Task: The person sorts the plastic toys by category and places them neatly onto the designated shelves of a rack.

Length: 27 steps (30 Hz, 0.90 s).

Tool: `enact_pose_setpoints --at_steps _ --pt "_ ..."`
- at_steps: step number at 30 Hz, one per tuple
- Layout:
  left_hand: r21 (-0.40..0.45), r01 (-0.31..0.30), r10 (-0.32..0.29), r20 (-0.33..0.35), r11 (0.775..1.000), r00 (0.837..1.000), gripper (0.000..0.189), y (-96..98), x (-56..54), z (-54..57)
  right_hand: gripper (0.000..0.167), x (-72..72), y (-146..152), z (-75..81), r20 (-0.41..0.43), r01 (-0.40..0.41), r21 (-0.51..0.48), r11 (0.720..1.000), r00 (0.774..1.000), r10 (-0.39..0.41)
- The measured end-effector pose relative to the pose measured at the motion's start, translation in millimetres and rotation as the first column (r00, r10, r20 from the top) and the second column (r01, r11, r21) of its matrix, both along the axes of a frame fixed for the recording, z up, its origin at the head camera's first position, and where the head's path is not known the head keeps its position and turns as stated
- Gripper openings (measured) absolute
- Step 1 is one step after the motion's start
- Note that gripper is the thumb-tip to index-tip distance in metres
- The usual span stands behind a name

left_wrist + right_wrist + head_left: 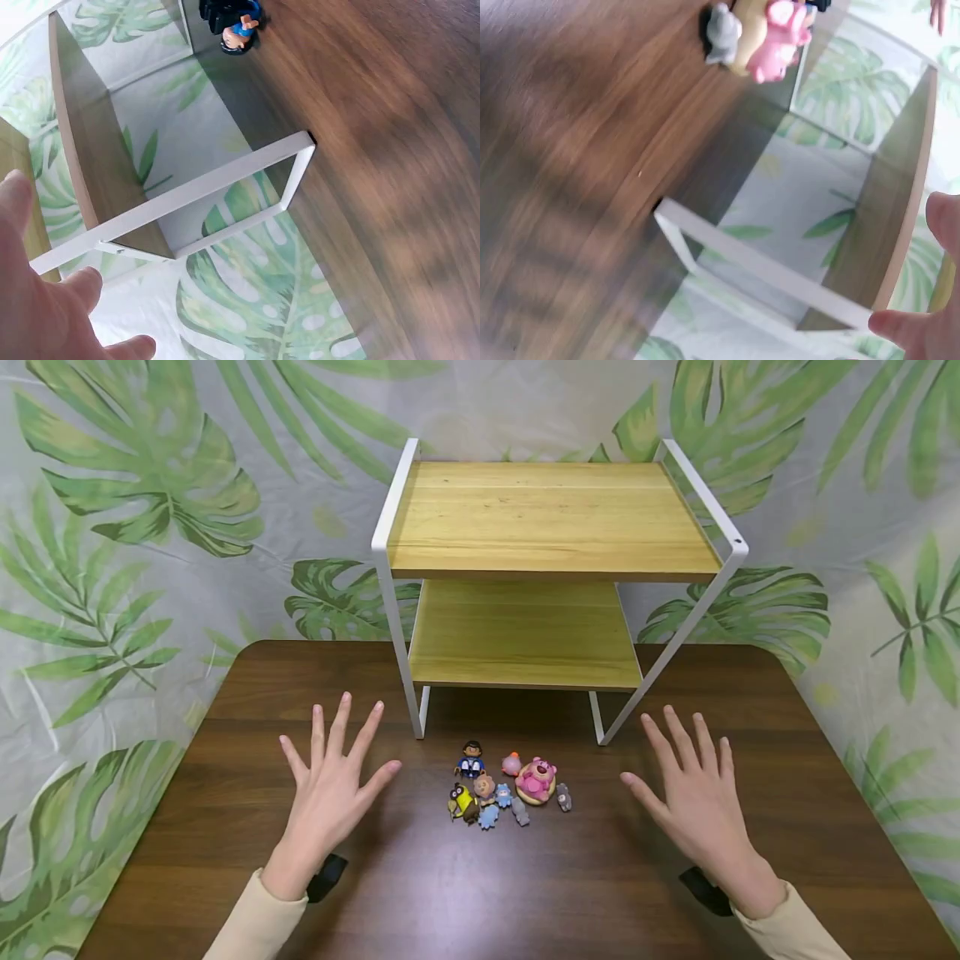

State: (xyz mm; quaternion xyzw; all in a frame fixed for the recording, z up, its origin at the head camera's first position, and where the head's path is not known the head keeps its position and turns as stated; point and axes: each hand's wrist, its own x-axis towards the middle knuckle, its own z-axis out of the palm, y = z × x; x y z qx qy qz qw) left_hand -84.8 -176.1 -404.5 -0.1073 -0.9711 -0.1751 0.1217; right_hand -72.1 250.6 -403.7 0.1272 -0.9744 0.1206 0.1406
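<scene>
My left hand (330,797) hovers over the table left of a group of small toy figures, its fingers spread and holding nothing. On the other side my right hand (701,802) is held the same way, empty, with fingers apart. Between them lie a pink bear figure (537,779), a figure in a blue jacket (471,762), a yellow and black figure (462,802), a tan figure (484,788) and several small blue and grey ones. A grey figure (563,797) is nearest the right hand. The right wrist view also shows the pink bear (778,41).
A two-tier shelf with wooden boards (547,518) and a white metal frame (397,635) stands at the back of the dark wooden table (465,893). Its front feet come down just behind the figures. A leaf-patterned cloth (150,485) hangs behind.
</scene>
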Motion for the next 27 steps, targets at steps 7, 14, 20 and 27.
enact_pose_setpoints --at_steps 7,14,20,27 --pt "0.064 0.044 -0.042 -0.037 0.997 0.998 0.073 5.1 -4.9 -0.7 0.074 -2.0 -16 -5.8 -0.046 -0.091 -0.025 0.996 0.995 0.090" --pt "0.159 0.119 -0.101 -0.117 0.980 0.988 0.078 9.8 -18.0 -4.3 0.075 -5.6 -34 -15.5 -0.037 -0.226 -0.077 0.971 0.974 0.224" --pt "0.196 0.167 -0.133 -0.177 0.966 0.975 0.082 14.3 -30.7 -9.4 0.081 -6.7 -48 -25.3 -0.005 -0.286 -0.093 0.954 0.958 0.287" --pt "0.224 0.193 -0.144 -0.215 0.955 0.966 0.088 20.0 -41.9 -15.6 0.079 -8.0 -60 -38.8 0.020 -0.322 -0.115 0.940 0.945 0.326"
